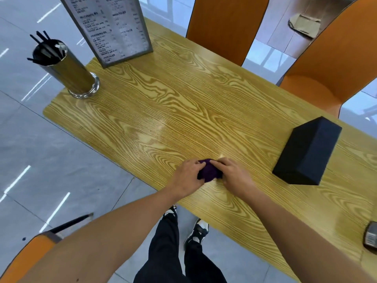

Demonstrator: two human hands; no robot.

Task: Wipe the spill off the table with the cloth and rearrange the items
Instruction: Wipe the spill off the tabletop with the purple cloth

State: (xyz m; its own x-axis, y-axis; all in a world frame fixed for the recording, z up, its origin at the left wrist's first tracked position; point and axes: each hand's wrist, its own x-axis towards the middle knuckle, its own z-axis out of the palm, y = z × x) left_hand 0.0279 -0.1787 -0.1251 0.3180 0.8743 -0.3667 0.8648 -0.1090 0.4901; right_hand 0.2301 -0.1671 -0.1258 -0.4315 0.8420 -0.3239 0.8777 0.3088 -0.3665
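A small dark purple cloth (209,172) lies bunched on the wooden table (183,111), close to its near edge. My left hand (187,176) grips the cloth's left side. My right hand (234,174) grips its right side, so most of the cloth is hidden between my fingers. A faint wet sheen (155,135) shows on the wood beyond my hands. A black box (308,150) stands to the right of my right hand. At the far left corner stand a metal holder with black straws (65,68) and an upright menu stand (111,27).
Two orange chairs (222,25) (330,64) stand along the far side of the table. Another orange chair (26,256) is at my lower left. A small dark object (371,235) sits at the right frame edge. The floor is glossy grey tile.
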